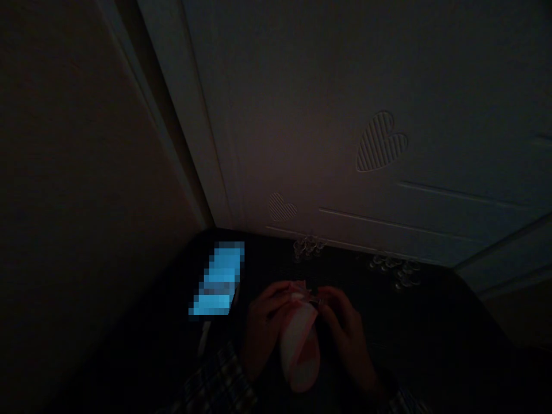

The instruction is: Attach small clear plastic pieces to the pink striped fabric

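The left hand (268, 323) curls over the pink-and-white thing (297, 351), maybe to steady it, while the right hand (350, 330) pinches its top between fingers.

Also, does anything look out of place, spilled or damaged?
Nothing stands out as spilled or damaged, though dimness could hide it. Only the small clear pieces look untidy, in two loose clumps by the pale panel. The pink and white bundle is too dim to judge.

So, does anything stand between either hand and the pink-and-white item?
Nothing visible does: the left hand and right hand both have fingers at the top end of the pink-and-white item. The lit screen lies off to the left, outside that space.
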The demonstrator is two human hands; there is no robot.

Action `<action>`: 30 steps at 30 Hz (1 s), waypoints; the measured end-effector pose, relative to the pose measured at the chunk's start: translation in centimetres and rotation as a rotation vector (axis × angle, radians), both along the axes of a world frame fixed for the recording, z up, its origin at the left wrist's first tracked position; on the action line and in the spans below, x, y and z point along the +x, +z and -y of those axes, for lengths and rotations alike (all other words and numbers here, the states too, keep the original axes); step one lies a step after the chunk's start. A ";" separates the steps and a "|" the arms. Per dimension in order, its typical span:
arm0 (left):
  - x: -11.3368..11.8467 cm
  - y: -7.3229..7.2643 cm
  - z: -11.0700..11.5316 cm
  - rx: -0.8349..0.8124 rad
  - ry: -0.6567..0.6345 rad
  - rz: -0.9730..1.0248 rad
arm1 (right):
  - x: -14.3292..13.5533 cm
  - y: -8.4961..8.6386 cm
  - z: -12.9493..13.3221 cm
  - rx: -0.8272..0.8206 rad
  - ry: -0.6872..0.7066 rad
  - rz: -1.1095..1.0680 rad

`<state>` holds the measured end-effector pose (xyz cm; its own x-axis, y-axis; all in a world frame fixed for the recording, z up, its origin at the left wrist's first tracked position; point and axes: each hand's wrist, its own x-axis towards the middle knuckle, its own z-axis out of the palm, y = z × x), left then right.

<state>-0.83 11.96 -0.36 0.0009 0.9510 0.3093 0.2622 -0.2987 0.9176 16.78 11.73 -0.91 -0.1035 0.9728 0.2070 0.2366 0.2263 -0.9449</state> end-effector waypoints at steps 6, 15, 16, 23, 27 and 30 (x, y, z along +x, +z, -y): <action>0.2 -0.2 0.0 0.032 -0.004 -0.005 | 0.0 0.1 0.2 -0.012 -0.057 0.018; 0.4 -0.3 -0.1 0.049 0.037 -0.009 | -0.1 0.5 0.3 -0.008 -0.037 0.062; 0.4 -0.2 -0.1 0.050 0.042 -0.004 | -0.1 0.5 0.3 -0.007 -0.033 0.066; 0.6 0.0 0.2 0.041 0.011 0.067 | -0.2 0.6 0.3 -0.010 -0.044 0.069; 0.6 -0.1 0.2 0.044 0.000 0.109 | -0.2 0.6 0.4 -0.012 -0.043 0.075; 0.5 -0.1 0.1 0.058 -0.005 0.102 | -0.1 0.7 0.4 -0.015 -0.062 0.073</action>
<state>-0.30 11.88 -0.47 -0.0287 0.9315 0.3626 0.1665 -0.3532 0.9206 16.64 11.36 -0.18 -0.0570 0.9809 0.1861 0.3178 0.1945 -0.9280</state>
